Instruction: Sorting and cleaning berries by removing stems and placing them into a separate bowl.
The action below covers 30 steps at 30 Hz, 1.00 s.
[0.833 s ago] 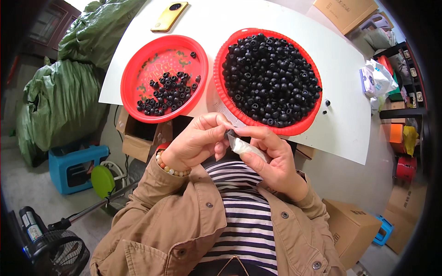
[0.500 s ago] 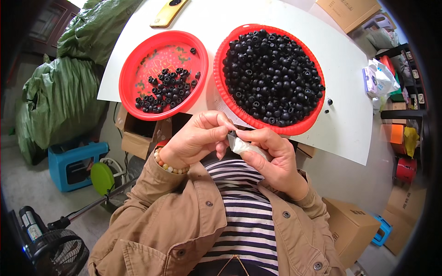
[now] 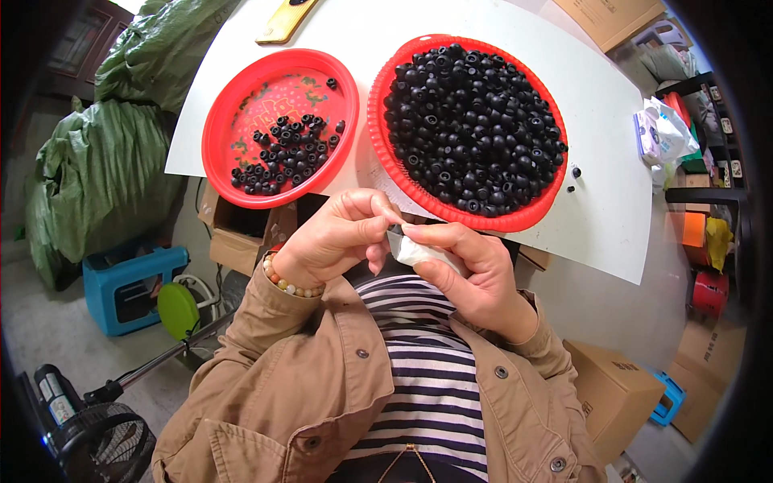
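Close in front of my chest, both hands meet near the table's near edge. My right hand is closed round a white wrapped piece with a dark grey end, its kind unclear. My left hand pinches at that dark end with thumb and forefinger; what sits between those fingertips is mostly hidden. Just beyond the hands, a red basket is heaped with small round black parts, each apparently with a hole. To its left, a red patterned tray holds a smaller spread of similar black parts.
Two loose black parts lie on the white table right of the basket. A yellow phone rests at the back. Green sacks, a blue stool and a fan stand at left. Cardboard boxes are at right.
The view has shifted slightly. Both hands keep their grip at the white wrapped piece, which has turned a little and shows more of its grey end.
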Each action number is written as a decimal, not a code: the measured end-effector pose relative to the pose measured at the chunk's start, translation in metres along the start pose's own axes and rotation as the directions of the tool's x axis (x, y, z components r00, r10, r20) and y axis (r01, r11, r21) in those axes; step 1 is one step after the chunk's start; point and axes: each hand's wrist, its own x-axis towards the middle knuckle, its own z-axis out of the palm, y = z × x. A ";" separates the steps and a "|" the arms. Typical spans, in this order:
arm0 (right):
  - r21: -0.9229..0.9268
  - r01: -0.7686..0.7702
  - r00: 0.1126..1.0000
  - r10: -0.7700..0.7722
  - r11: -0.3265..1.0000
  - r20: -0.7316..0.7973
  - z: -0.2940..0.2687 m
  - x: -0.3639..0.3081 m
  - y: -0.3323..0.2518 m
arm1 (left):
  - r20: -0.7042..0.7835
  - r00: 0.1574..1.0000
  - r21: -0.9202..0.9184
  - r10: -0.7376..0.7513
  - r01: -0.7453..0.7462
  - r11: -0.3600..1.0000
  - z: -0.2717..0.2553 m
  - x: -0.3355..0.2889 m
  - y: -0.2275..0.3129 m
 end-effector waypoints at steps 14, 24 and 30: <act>0.183 -0.050 0.992 0.070 0.982 -0.105 -0.004 0.000 0.007 | 0.073 0.990 -0.145 -0.119 0.128 0.981 0.003 0.003 -0.001; 0.228 -0.052 0.997 0.062 0.972 -0.036 0.005 0.009 0.005 | 0.093 0.976 -0.200 -0.196 0.212 0.957 0.001 0.005 -0.006; 0.337 -0.081 0.994 0.099 0.938 -0.037 0.006 0.012 0.002 | 0.088 0.975 -0.188 -0.205 0.218 0.958 0.004 0.006 -0.006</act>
